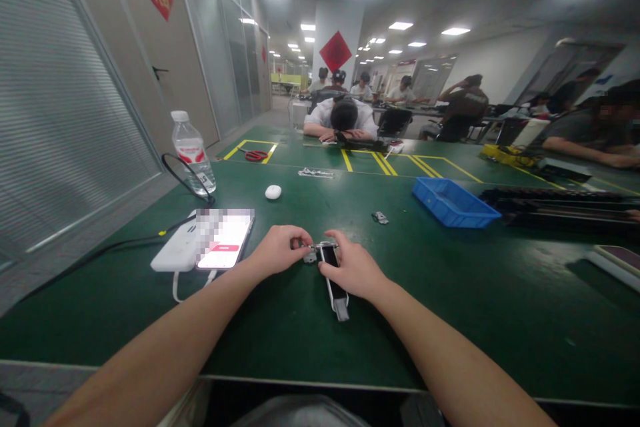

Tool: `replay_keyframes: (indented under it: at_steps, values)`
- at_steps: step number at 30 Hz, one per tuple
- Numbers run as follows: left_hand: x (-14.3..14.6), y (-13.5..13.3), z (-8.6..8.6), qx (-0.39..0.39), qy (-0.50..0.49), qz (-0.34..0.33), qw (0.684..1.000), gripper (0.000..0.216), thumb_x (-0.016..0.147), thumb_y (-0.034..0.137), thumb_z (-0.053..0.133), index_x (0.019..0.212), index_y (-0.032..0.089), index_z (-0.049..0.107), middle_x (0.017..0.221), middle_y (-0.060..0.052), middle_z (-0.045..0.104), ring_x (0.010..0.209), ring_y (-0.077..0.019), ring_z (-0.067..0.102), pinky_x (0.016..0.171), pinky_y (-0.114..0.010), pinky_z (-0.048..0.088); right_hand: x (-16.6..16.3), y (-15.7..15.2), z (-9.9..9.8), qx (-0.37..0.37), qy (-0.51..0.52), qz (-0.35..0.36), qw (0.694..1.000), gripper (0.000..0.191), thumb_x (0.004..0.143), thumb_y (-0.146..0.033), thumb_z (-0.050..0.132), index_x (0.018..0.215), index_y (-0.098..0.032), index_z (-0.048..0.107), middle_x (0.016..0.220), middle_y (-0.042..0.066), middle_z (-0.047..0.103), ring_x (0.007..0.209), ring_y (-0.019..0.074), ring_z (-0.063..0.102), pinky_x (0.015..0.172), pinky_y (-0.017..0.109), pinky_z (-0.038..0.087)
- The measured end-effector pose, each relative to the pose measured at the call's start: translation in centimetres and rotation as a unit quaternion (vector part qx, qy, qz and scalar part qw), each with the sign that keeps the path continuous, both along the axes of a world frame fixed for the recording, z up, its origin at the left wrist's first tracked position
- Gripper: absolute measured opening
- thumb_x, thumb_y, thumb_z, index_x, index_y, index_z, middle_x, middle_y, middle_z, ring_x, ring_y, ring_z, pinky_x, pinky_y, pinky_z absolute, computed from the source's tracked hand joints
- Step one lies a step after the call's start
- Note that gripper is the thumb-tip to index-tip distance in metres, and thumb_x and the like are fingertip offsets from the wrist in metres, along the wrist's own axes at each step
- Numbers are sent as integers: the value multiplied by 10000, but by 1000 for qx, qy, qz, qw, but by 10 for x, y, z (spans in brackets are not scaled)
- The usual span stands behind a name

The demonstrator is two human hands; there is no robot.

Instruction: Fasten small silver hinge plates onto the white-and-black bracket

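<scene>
On the green table mat both my hands meet over a small black and silver device (334, 280) with a grey strap end pointing toward me. My right hand (354, 270) lies curled over its body and holds it down. My left hand (281, 248) pinches a small metal part (311, 255) at the device's far end, fingers pressed together. A second small metal piece (380, 217) lies loose on the mat a little beyond my right hand.
A phone (225, 239) on a white power bank (176, 250) with cables lies to the left, with a water bottle (193, 153) and a white oval case (273, 192) behind. A blue tray (453, 203) stands at right. Other people sit at tables farther back.
</scene>
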State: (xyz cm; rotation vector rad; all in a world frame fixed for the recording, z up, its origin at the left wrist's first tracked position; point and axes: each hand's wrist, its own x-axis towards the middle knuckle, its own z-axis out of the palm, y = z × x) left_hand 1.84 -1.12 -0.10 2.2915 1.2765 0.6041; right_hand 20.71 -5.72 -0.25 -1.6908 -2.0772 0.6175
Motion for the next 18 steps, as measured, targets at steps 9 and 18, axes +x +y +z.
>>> replay_keyframes:
  at_steps: [9, 18]
  values:
    - [3, -2, 2, -4, 26, 1, 1000, 131, 769, 225, 601, 837, 174, 700, 687, 6, 644, 624, -121, 561, 608, -216, 391, -1, 0, 1, -3, -6, 0, 1000, 608, 751, -339, 587, 1316, -186, 422, 753, 26, 627, 636, 161, 557, 573, 239, 326]
    - [0, 1, -3, 68, 52, -44, 995, 136, 799, 193, 577, 871, 175, 692, 802, -21, 660, 703, -128, 567, 667, -221, 401, -1, 0, 1, 2, -3, 2, 1000, 605, 739, -346, 579, 1304, -184, 435, 761, 32, 628, 637, 165, 555, 577, 242, 326]
